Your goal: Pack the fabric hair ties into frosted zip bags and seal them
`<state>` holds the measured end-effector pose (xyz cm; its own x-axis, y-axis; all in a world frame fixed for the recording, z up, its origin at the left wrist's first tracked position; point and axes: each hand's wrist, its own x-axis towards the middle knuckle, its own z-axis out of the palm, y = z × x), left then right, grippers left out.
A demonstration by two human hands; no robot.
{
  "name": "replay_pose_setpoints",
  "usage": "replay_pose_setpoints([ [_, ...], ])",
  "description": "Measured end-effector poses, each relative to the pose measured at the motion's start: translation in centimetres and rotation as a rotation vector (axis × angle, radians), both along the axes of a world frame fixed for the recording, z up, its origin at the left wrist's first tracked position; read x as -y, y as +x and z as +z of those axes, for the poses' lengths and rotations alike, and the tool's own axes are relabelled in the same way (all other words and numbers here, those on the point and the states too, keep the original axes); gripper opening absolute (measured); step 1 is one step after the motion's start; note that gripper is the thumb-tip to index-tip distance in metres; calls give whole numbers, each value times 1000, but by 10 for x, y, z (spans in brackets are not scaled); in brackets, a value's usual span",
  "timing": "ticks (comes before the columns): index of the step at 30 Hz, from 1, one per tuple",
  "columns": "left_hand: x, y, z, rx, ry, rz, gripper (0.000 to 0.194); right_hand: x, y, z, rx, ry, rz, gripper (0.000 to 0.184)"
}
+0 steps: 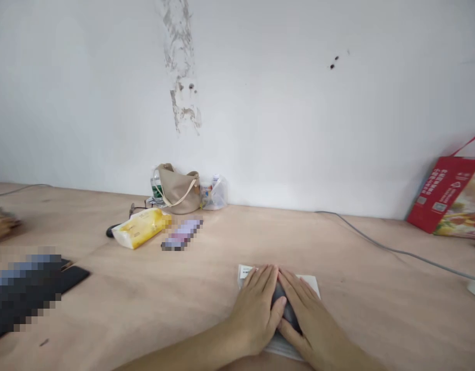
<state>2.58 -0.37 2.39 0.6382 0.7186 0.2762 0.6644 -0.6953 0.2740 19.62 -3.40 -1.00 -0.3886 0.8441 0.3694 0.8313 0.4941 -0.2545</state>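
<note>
Held left hand (255, 309) and right hand (313, 314) open, palms down, on packet (290, 311). Seemingly pressed it flat; next, likely needed even pressure across it.

Pkg (310, 284) under hands (253, 310) on tbl (167, 299), tissue pk (142, 228) back L w/ handbag (180, 188) behind, tote (449, 193) far R

The left hand (255, 312) and right hand (310, 314) lie flat over a dark object (292, 313) and a pale packet (313, 285) on the desk (206, 283). Along the desk's back edge stand a beige handbag (179, 188) and, farther right, a red bag (452, 188); a yellow tissue pack (142, 226) lies near the handbag.
</note>
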Motion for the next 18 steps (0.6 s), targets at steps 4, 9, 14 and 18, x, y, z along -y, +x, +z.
replay_pose_setpoints([
  [4,1,-1,7,-41,-114,12,57,2,0,2,-48,-54,3,67],
  [9,1,-3,11,-91,-177,39,65,2,1,6,-35,-132,-17,74],
  [14,1,-10,15,-139,-231,37,76,5,5,10,0,-226,-59,79],
  [18,1,-17,14,-145,-252,46,81,6,7,11,-14,-214,-66,78],
])
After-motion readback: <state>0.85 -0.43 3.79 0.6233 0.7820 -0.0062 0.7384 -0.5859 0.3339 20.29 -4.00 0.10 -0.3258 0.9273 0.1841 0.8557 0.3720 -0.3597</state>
